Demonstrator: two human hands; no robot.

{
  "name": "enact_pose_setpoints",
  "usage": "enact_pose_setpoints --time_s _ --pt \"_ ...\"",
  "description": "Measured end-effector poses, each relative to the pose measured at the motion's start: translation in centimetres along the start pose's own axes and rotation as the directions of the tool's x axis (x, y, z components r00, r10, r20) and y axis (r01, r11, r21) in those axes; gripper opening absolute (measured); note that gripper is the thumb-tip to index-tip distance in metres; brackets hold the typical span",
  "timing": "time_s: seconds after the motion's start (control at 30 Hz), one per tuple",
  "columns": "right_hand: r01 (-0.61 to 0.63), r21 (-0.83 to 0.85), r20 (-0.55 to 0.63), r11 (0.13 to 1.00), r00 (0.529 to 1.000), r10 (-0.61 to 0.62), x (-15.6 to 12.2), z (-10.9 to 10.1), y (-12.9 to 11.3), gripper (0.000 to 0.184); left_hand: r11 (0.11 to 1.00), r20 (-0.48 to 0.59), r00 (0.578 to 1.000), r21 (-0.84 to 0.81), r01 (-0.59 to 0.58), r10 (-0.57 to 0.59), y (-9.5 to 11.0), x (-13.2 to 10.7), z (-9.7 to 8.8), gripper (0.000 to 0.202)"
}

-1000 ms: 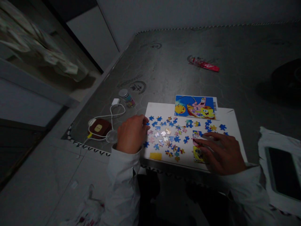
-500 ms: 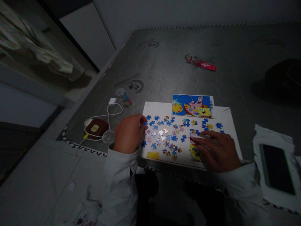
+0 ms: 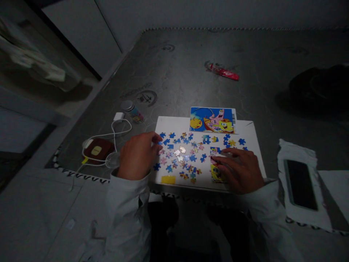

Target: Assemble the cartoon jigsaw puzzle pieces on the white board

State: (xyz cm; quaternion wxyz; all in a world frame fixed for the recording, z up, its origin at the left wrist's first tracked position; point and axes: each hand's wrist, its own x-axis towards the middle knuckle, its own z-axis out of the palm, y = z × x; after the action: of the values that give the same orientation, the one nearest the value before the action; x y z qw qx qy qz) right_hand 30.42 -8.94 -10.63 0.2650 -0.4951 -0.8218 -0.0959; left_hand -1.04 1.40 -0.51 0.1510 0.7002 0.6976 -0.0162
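A white board (image 3: 252, 162) lies on the table, covered with several loose jigsaw pieces (image 3: 180, 156), mostly blue with some pink, gold and yellow. My left hand (image 3: 139, 156) rests at the board's left side, its curled fingertips at a blue piece; whether it holds that piece is hidden. My right hand (image 3: 237, 171) lies spread on the board, with its fingers on a small joined puzzle section (image 3: 216, 174). A cartoon picture card (image 3: 212, 120) showing two characters in a boat lies at the board's far edge. A yellow strip (image 3: 168, 179) sits near the front edge.
Left of the board are a brown pouch (image 3: 97, 150) with a white cable (image 3: 121, 131) and a small jar (image 3: 132, 112) with a metal lid. A phone (image 3: 300, 183) lies on a white cloth to the right. A red wrapper (image 3: 222, 72) lies farther back.
The whole scene has slid left in the view as my head turned. Both hands stay in about the same places on the board.
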Motion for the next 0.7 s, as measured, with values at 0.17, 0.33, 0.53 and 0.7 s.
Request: enact_pose_setpoints --time_s 0.17,0.33,0.53,0.7 --pt "0.000 0.009 -0.005 1.000 1.000 0.000 0.02 0.10 0.01 0.024 1.000 -0.017 1.000 0.003 -0.006 0.006 -0.23 0.15 0.46 0.023" --pt "0.004 0.013 0.002 1.000 1.000 -0.004 -0.03 -0.01 0.06 0.024 1.000 0.009 1.000 0.004 -0.018 0.018 -0.24 0.21 0.50 0.023" --pt "-0.003 0.019 -0.004 1.000 1.000 0.003 0.06 -0.03 -0.06 0.023 0.999 0.029 0.999 0.002 -0.033 0.033 0.05 0.06 0.15 0.026" --pt "-0.007 0.019 0.006 1.000 1.000 0.007 0.12 -0.13 -0.09 0.024 0.999 0.009 0.999 -0.003 -0.039 0.039 -0.40 0.19 0.53 0.026"
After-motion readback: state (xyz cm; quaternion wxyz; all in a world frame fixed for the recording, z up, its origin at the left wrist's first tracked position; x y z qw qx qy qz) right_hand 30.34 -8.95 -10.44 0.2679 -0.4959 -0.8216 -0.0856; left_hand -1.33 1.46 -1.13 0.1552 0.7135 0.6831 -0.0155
